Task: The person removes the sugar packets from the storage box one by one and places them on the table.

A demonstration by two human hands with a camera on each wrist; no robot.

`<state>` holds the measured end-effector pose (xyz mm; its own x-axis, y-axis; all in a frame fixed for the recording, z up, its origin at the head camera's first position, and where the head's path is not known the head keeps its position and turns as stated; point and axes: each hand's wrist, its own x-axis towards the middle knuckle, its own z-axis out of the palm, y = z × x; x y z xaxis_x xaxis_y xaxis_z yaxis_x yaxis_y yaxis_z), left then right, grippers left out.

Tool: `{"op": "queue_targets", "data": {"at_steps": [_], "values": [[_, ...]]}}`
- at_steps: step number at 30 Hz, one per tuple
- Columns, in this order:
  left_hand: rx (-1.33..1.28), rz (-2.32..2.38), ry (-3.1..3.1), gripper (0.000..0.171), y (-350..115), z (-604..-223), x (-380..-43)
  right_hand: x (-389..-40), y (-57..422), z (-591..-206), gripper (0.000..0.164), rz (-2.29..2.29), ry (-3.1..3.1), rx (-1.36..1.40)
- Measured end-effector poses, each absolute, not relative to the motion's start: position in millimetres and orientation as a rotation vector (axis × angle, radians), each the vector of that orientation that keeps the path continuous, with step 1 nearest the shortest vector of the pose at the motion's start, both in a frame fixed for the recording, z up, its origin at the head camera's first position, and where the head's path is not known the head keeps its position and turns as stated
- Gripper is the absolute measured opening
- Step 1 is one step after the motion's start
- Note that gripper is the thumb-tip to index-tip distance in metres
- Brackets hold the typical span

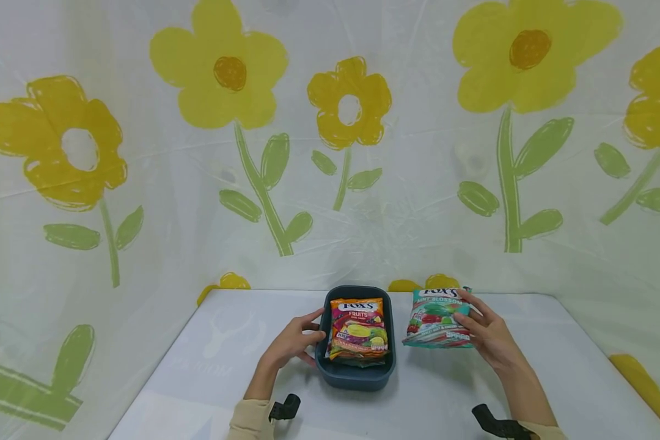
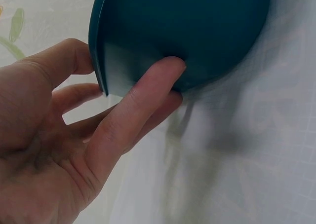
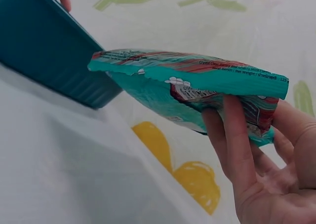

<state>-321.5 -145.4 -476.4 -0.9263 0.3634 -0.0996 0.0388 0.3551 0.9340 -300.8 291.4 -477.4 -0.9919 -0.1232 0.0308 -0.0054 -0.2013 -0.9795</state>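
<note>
A dark blue-teal rectangular container [image 1: 356,380] stands on the white table. In it lies an orange and purple candy packet marked Fox's Fruits [image 1: 359,329], on top of other packaging that is mostly hidden. My left hand [image 1: 293,340] holds the container's left side, fingertips at the rim and a digit against the outer wall [image 2: 217,46]. To the right of the container, my right hand [image 1: 492,336] grips a teal and red Fox's candy packet [image 1: 436,319] by its right side. The right wrist view shows this packet [image 3: 182,71] raised above the table, fingers beneath it.
The white table [image 1: 209,366] extends to both sides and in front of the container. Directly behind its far edge hangs a pale curtain [image 1: 418,183] printed with yellow flowers. Black wrist straps [image 1: 286,407] sit at both forearms, beside beige sleeves.
</note>
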Motion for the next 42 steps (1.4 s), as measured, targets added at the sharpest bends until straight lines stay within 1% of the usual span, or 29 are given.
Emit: {"op": "queue_targets", "data": {"at_steps": [5, 13, 20, 29, 42], "values": [[0.354, 1.591, 2.336, 0.064, -145.5, -475.5, -321.6, -305.0, 287.8, -484.1, 0.06, -2.301, 2.008, -0.113], [0.356, 1.596, 2.333, 0.064, -144.6, -476.2, -321.5, -308.8, 280.5, -492.2, 0.063, -2.229, 2.05, -0.13], [0.355, 1.602, 2.326, 0.063, -144.4, -476.7, -320.6, -311.8, 272.9, -496.5, 0.066, -2.182, 2.083, -0.004], [0.36, 1.61, 2.321, 0.064, -144.8, -476.5, -321.0, -317.4, 263.1, -500.0, 0.071, -2.155, 2.124, 0.086], [0.359, 1.612, 2.329, 0.063, -145.0, -477.1, -319.6, -317.8, 253.5, -500.1, 0.068, -2.138, 2.177, 0.131]]}}
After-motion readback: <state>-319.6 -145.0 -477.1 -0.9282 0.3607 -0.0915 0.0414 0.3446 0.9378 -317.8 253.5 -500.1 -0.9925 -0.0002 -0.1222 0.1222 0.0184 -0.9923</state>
